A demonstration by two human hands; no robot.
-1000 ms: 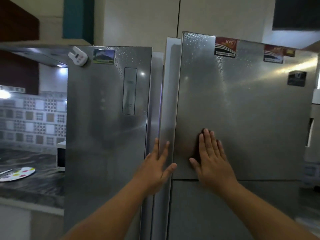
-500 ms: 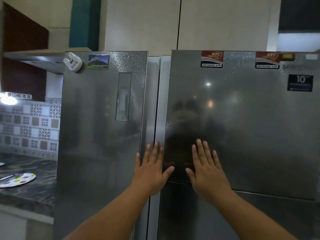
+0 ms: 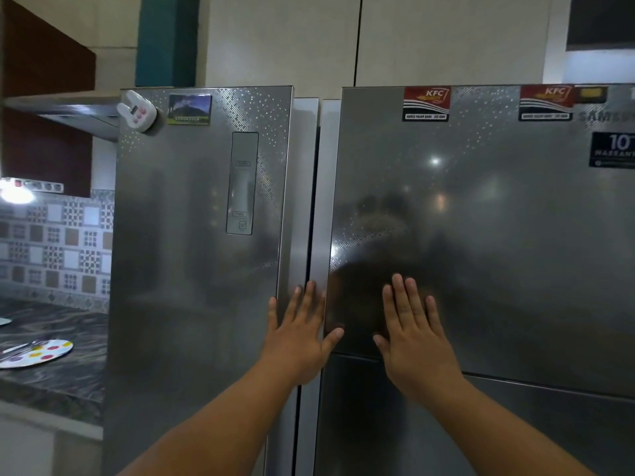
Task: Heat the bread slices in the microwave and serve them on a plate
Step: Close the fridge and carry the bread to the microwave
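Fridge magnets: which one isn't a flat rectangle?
The white rabbit-shaped magnet at the left door's top-left corner. It bulges outward with two ears; the landscape photo magnet and KFC magnets are flat rectangles.

Dark counter [image 3: 68, 379]: dotted plate [image 3: 37, 353].

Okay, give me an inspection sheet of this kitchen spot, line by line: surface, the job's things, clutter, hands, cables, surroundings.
Surface: dark marbled stone countertop at left.
Job's things: white round plate with coloured dots on the countertop, with cutlery lying on it; no bread or microwave in view.
Clutter: white bunny-shaped magnet, landscape photo magnet and red KFC stickers on the doors.
Hands: left hand flat across the edge of the left grey steel fridge door; right hand flat on the right grey steel fridge door; no grip on anything.
Cables: nothing seen.
Surroundings: patterned tile backsplash, cream cabinets above.
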